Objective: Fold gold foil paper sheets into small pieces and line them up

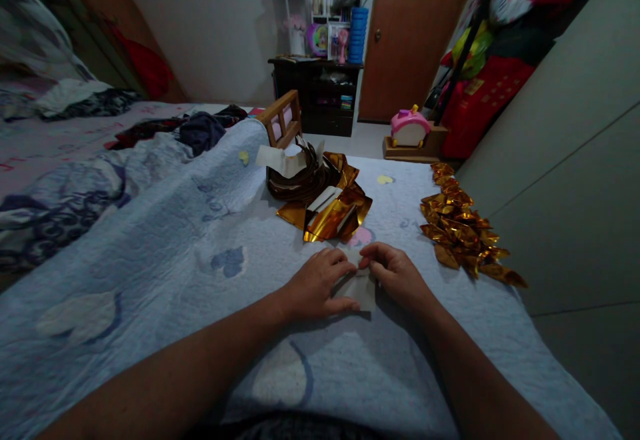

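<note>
A small pale sheet of paper lies flat on the light blue quilt in front of me. My left hand rests on its left side, thumb and fingers pressing it down. My right hand pinches its upper edge, fingertips meeting those of the left hand. Just beyond the hands lies a loose stack of gold foil sheets, some showing white backs. A row of several folded gold paper pieces runs along the quilt's right side.
A dark coiled bundle with a pale paper strip sits behind the gold sheets, next to a wooden frame. Crumpled clothes lie far left. A grey wall borders the right edge. A pink toy stands on the floor.
</note>
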Available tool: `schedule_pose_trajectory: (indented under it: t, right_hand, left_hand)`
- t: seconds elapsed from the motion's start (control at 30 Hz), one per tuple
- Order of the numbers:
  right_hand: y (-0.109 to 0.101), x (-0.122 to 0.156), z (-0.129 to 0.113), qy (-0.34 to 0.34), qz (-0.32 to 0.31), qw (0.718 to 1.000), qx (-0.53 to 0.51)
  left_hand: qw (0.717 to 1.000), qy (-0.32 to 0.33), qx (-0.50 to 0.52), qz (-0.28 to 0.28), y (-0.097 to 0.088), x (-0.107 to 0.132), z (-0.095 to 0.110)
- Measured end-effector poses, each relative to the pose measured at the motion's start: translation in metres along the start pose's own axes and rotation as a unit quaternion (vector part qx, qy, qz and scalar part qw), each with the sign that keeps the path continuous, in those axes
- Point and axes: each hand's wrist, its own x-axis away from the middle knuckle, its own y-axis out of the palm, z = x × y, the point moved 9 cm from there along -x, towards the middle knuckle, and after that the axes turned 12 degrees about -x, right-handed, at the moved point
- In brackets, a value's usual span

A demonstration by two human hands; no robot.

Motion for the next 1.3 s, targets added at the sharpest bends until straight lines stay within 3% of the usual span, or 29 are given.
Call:
schedule_pose_trajectory:
  t: [0.4, 0.83, 1.1, 1.3]
  right_hand:
    - [-0.003, -0.002, 0.007, 0.049, 0.025, 0.994, -0.09]
    - [-0.003, -0.002, 0.005, 0.053, 0.031, 0.994, -0.094]
    - [-0.005, 0.0, 0.001, 0.032, 0.03, 0.999, 0.007]
    - [-0.013, 0.001, -0.015, -0.05, 0.066, 0.984, 0.155]
  left_hand:
    - [1.0, -0.008, -0.017, -0.015, -0.003, 0.001, 0.005]
    - [0.999, -0.018, -0.035, -0.033, -0.004, 0.002, 0.008]
    - [0.999, -0.026, -0.037, -0.029, 0.002, -0.001, 0.004]
    - [0.999, -0.026, -0.027, -0.021, 0.001, -0.001, 0.001]
